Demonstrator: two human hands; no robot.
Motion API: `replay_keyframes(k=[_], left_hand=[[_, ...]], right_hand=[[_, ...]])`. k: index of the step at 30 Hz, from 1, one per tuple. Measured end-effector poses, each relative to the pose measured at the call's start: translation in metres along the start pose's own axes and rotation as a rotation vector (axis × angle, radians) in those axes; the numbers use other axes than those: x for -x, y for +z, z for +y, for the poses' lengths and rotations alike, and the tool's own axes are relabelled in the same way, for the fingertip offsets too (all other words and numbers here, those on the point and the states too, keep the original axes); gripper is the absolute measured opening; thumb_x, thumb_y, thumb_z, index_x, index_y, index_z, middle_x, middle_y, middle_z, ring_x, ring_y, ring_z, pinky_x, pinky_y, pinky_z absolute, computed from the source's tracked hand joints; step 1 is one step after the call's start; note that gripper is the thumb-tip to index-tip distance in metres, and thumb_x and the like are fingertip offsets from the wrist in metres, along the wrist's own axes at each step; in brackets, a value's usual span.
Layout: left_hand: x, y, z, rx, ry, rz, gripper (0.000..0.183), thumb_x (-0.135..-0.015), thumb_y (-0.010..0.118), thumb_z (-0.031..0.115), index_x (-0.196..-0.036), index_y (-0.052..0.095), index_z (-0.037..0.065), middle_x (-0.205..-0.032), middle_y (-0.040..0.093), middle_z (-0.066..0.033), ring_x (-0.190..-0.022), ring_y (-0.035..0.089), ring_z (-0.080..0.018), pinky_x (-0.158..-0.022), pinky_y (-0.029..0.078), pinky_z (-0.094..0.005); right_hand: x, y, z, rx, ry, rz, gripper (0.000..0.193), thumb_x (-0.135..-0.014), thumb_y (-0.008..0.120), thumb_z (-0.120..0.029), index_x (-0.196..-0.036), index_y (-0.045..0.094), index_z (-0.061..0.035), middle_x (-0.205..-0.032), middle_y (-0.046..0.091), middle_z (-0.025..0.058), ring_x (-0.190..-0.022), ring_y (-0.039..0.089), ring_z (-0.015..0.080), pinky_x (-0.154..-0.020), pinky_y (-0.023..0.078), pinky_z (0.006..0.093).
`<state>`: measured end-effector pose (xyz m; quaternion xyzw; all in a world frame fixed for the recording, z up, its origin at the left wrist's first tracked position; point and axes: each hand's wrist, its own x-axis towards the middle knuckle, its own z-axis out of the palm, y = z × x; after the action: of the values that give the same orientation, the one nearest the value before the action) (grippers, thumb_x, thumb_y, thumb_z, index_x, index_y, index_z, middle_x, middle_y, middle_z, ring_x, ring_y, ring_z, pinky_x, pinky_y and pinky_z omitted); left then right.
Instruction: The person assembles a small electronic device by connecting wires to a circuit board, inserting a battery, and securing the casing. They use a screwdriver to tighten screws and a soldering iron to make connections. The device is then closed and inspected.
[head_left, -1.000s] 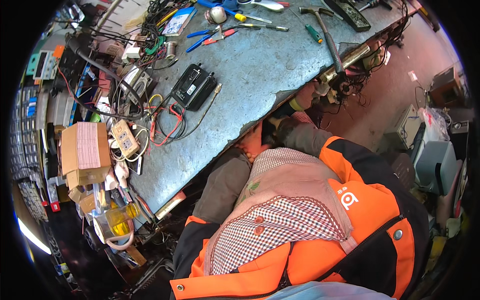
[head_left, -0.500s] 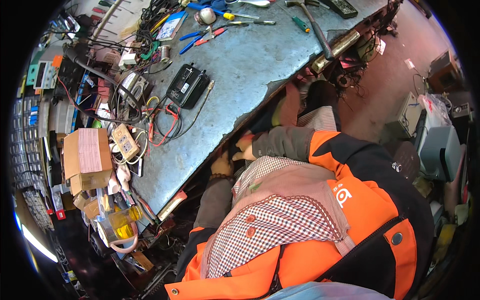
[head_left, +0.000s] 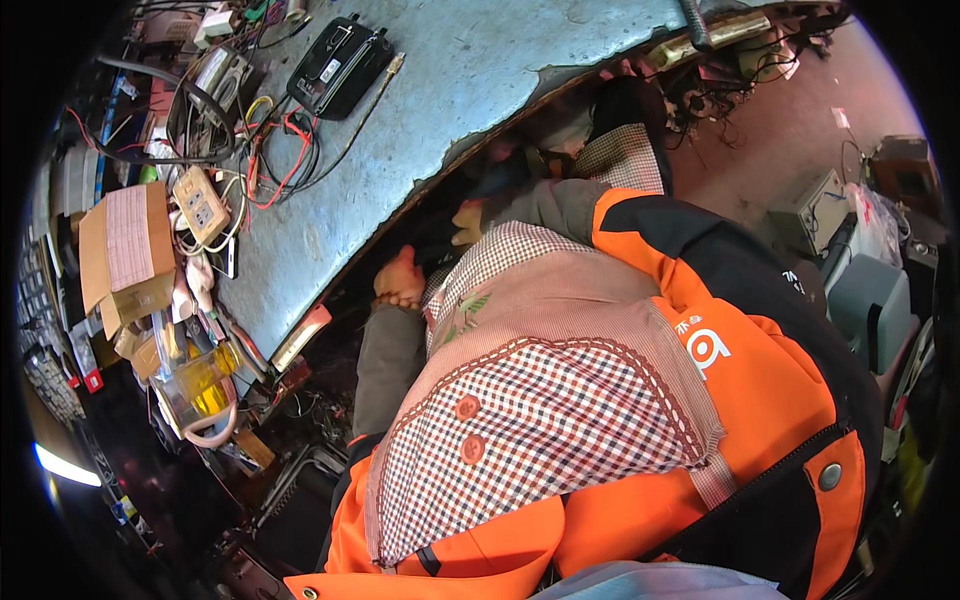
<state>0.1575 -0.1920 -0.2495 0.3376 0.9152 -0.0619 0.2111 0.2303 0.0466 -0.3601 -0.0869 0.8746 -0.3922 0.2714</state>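
Note:
My left hand (head_left: 400,282) is at the dark gap just under the worn edge of the grey-blue workbench (head_left: 480,90), its fingers curled; anything inside them is hidden. My right hand (head_left: 467,222) is a little further right, also under the bench edge, partly covered by my grey sleeve and checked apron (head_left: 540,410). Neither hand shows clearly what it touches. My orange jacket fills the lower right.
On the bench lie a black box-shaped device (head_left: 335,65), red and black wires (head_left: 285,150) and a beige power strip (head_left: 203,205). At the left stand a cardboard box (head_left: 125,250) and a jug of yellow liquid (head_left: 200,385). Grey equipment (head_left: 870,300) stands on the right.
The view has tipped down, so the bench and its tools slid up and out of the picture. Both hands drew back from the bench edge toward my body.

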Motion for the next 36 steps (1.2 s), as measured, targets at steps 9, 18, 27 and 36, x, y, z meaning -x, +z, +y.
replay_keyframes(k=[9, 18, 27, 36], left_hand=[[0.058, -0.009, -0.043, 0.158, -0.341, 0.198, 0.032, -0.096, 0.070, 0.036, -0.112, 0.073, 0.009, -0.105, 0.075, -0.0261, -0.101, 0.071, -0.0480, -0.087, 0.057, -0.0543], [-0.068, 0.042, 0.023, -0.015, 0.173, -0.220, 0.038, -0.097, 0.066, 0.042, -0.122, 0.072, 0.014, -0.140, 0.063, -0.0190, -0.132, 0.057, -0.0395, -0.107, 0.045, -0.0593], [-0.006, 0.081, 0.016, 0.373, 0.191, 0.229, 0.092, -0.091, 0.072, 0.066, -0.165, 0.040, 0.022, -0.168, 0.032, -0.0265, -0.151, 0.032, -0.0548, -0.121, 0.034, -0.0617], [-0.024, 0.074, -0.054, 0.212, 0.053, -0.129, 0.083, -0.093, 0.069, 0.055, -0.162, 0.042, 0.018, -0.152, 0.053, -0.0298, -0.139, 0.051, -0.0477, -0.113, 0.044, -0.0549]], right_hand=[[0.084, 0.002, 0.035, -0.257, 0.060, 0.304, 0.031, -0.098, 0.067, -0.034, -0.109, 0.077, -0.0063, -0.104, 0.076, 0.0138, -0.094, 0.072, 0.0246, -0.089, 0.056, 0.0379], [0.187, -0.048, -0.003, -0.564, -0.053, 0.394, 0.027, -0.102, 0.066, -0.019, -0.123, 0.075, -0.0038, -0.113, 0.078, 0.0128, -0.105, 0.074, 0.0236, -0.096, 0.057, 0.0365], [0.234, -0.298, -0.142, 0.089, -0.251, 0.958, 0.024, -0.100, 0.066, -0.012, -0.120, 0.074, -0.0022, -0.102, 0.075, 0.0184, -0.092, 0.073, 0.0344, -0.082, 0.058, 0.0406], [0.154, -0.372, -0.070, 0.256, 0.186, 0.710, 0.025, -0.093, 0.075, -0.021, -0.114, 0.078, -0.0069, -0.104, 0.075, 0.0167, -0.103, 0.071, 0.0376, -0.091, 0.056, 0.0472]])
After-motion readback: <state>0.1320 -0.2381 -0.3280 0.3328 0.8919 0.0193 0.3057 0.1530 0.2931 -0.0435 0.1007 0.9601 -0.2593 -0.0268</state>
